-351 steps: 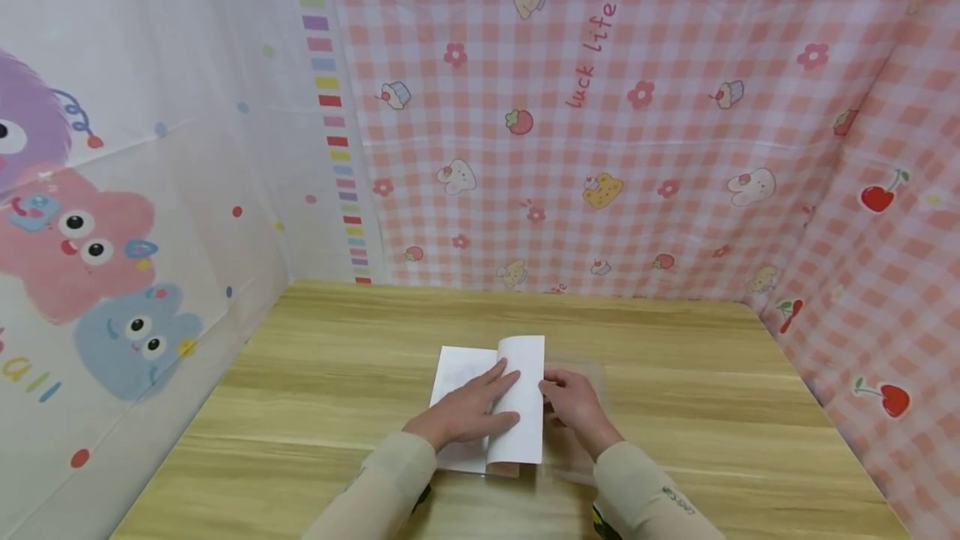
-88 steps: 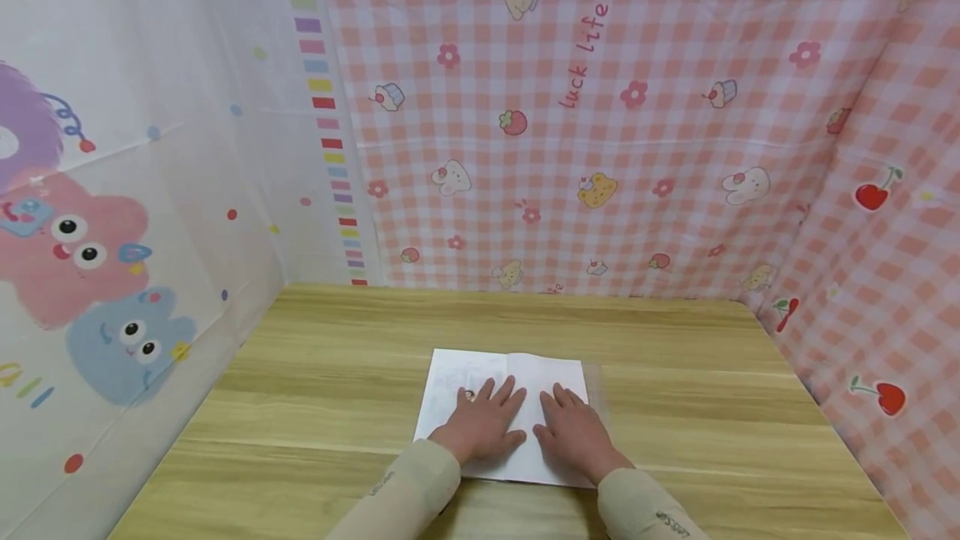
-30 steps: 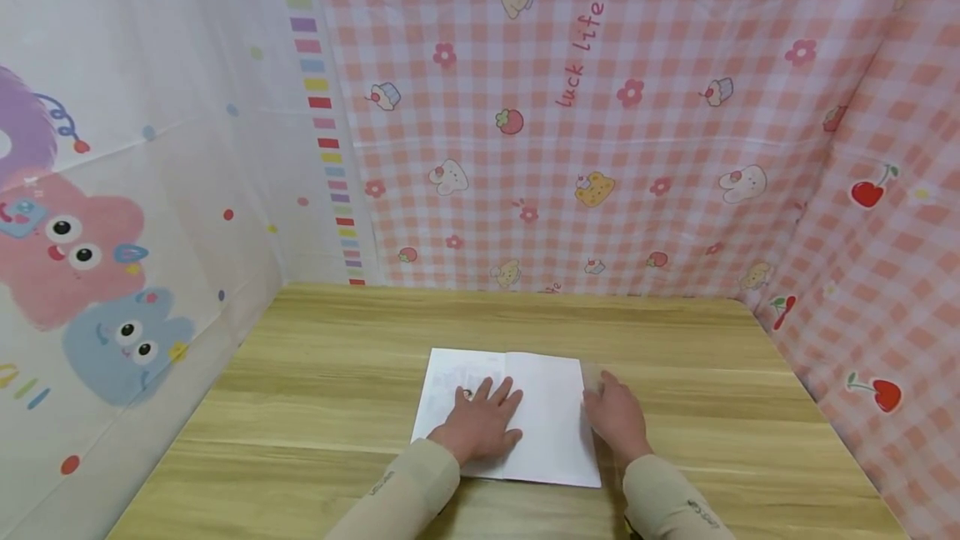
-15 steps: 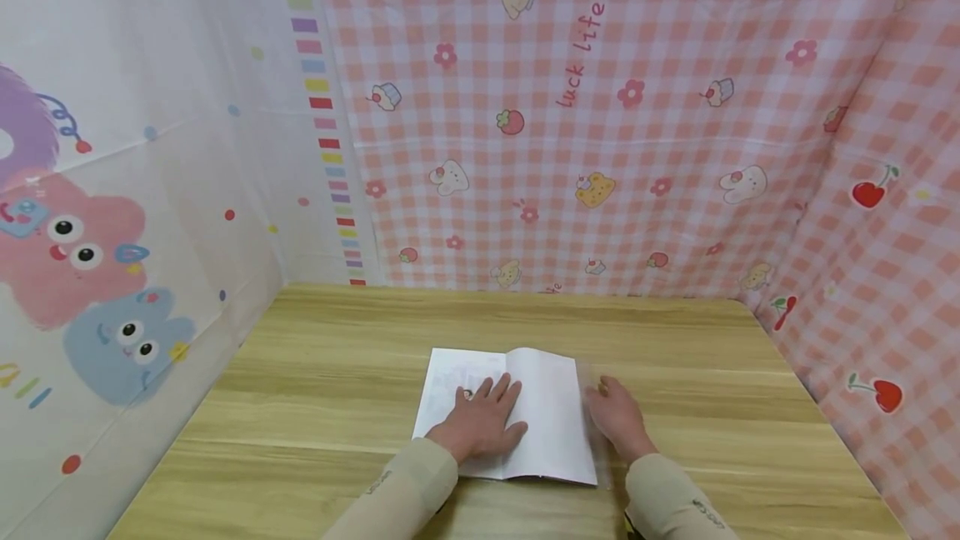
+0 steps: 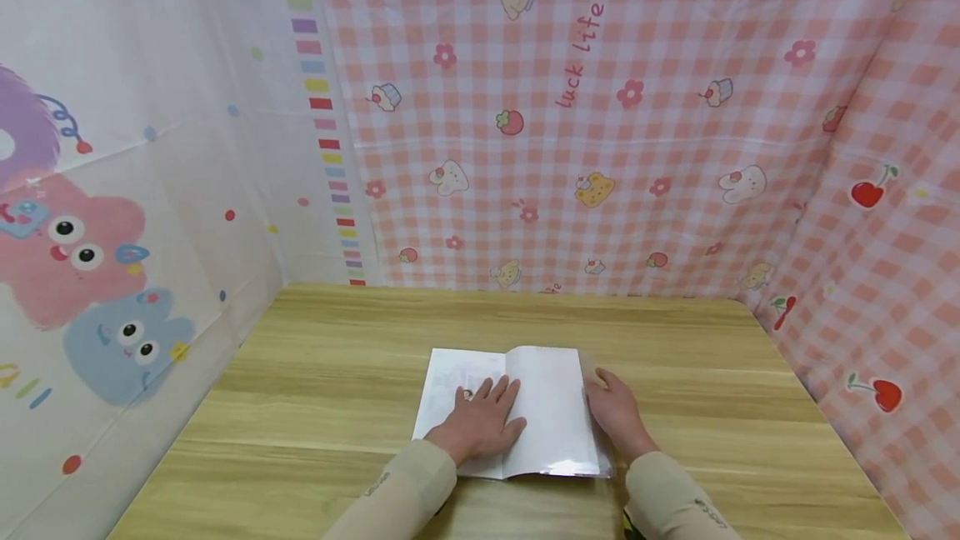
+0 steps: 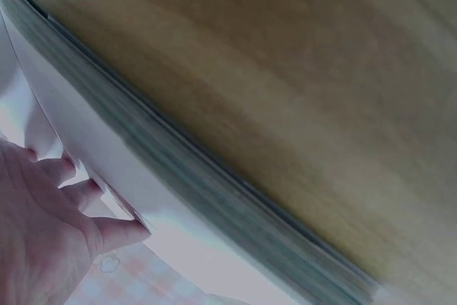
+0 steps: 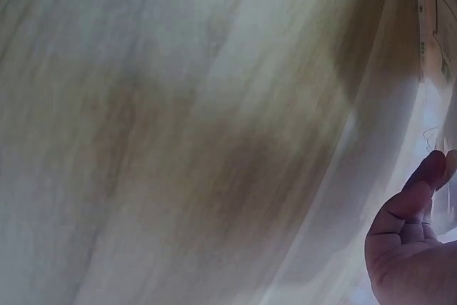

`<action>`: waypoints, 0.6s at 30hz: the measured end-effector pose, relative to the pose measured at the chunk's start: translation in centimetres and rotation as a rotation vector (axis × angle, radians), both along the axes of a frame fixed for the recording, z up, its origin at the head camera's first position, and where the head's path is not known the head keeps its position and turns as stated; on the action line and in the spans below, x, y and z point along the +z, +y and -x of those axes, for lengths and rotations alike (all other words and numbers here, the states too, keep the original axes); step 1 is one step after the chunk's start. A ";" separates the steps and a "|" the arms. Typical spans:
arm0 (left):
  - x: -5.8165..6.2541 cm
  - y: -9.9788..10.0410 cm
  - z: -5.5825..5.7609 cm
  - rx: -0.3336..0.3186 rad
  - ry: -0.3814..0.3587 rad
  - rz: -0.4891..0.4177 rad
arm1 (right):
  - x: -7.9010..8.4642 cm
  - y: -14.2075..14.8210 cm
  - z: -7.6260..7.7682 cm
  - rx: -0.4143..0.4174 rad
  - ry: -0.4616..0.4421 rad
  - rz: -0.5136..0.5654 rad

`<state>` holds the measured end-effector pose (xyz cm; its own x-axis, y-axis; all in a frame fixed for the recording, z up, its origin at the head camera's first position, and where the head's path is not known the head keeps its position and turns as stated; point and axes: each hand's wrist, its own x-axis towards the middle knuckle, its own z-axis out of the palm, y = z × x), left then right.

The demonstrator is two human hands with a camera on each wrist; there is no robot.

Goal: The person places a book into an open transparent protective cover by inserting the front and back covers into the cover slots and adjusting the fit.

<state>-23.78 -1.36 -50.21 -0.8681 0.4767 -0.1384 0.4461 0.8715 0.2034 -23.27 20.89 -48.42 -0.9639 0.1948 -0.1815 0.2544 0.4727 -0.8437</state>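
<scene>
A book lies open on the table, with faint print on its left page and a white right side. My left hand rests on the left page near the fold, fingers spread. In the left wrist view, its thick stack of page edges shows beside that hand. At the right edge, my right hand, fingers curled, pinches a clear plastic book cover. The film's lower part shines over the bottom of the right side. In the right wrist view the fingertips meet at the book's edge, partly cut off by the frame.
The wood-grain table extends around the book. A pink checked cloth hangs behind and on the right, and a white cartoon cloth on the left.
Earlier a page was turned over and both hands lay flat on the book. The right hand then moved to the right edge, and the right side and clear film have risen slightly. The left hand stays.
</scene>
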 end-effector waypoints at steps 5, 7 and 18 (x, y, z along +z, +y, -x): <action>-0.4 -0.1 0.1 0.003 0.000 -0.001 | 0.4 -0.3 -0.1 0.009 0.006 0.015; -0.4 -0.1 0.1 0.004 0.001 -0.003 | 0.6 -0.4 -0.1 0.008 -0.001 0.024; -0.1 -0.2 0.3 0.021 -0.043 -0.087 | 1.1 -1.0 -0.1 0.014 0.047 0.122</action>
<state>-24.12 -1.58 -50.26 -0.8723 0.4702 -0.1345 0.4170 0.8588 0.2977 -23.21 19.89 -47.30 -0.9744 0.1605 -0.1576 0.2074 0.3694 -0.9058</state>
